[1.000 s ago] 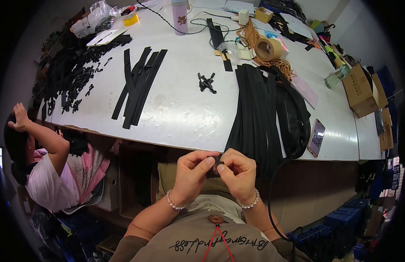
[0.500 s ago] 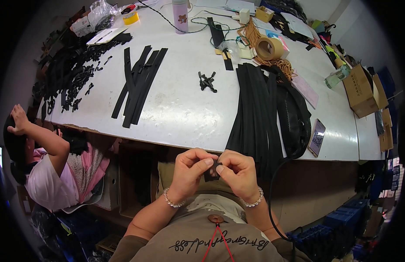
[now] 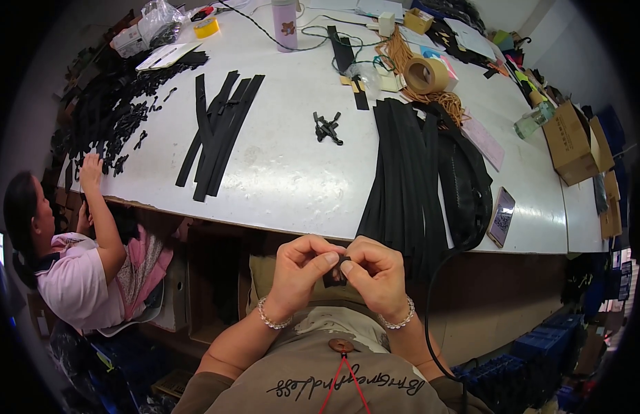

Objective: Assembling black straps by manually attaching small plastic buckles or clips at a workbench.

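At far left we see a co-worker's hand [image 3: 91, 171] on the table [image 3: 292, 179]. Low centre, our left hand [image 3: 303, 270] and right hand [image 3: 376, 274] pinch one small black piece [image 3: 334, 274] between them — strips [image 3: 410, 179] lie upper right.

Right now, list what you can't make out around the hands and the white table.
- Head view: small black piece, mostly covered by the left hand and right hand; its kind unclear.
- Black straps: lower ends hidden behind the right hand.
- Small black parts on the white table: too small to identify.
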`<state>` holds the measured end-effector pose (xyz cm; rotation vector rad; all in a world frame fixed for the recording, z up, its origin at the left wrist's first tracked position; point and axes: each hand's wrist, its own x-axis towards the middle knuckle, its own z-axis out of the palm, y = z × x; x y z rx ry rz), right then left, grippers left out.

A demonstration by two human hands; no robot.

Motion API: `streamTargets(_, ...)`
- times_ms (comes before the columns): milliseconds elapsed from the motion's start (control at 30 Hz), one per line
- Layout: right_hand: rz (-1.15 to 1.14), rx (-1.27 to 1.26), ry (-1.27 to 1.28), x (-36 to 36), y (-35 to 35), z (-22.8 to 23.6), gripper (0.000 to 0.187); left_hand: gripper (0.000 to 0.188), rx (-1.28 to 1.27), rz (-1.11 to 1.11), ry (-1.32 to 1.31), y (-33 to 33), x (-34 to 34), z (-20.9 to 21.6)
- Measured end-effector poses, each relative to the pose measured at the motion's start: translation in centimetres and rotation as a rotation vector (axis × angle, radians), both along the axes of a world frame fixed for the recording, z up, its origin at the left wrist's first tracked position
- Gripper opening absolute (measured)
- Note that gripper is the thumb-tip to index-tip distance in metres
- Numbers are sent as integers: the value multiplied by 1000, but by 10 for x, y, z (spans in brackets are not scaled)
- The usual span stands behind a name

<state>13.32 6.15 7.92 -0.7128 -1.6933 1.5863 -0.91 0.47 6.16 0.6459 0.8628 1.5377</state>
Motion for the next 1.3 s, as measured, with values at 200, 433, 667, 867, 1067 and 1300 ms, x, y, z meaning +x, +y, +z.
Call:
streamTargets(200,-35,9,47,-2,-3,5,7,8,30,-22,4,-1,-2,-9)
streamTargets(433,-67,21,89,4,-2,0,3,18,54,-2,75,-5,3,-2)
streamTargets(667,-80,50,120,8,-4,3,14,29,207,105,383,-9,-4,-2)
streamTargets(867,-76,-46,160,6,-10,2,25,33,411,172,537,-9,-4,-13)
streamTargets(1067,29,-9,161,9,-5,-4,18,39,458,155,540,-10,-2,-14)
streamTargets(1300,-1,-321,335,2,-14,-13,13,38,440,146,572,-7,1,-11)
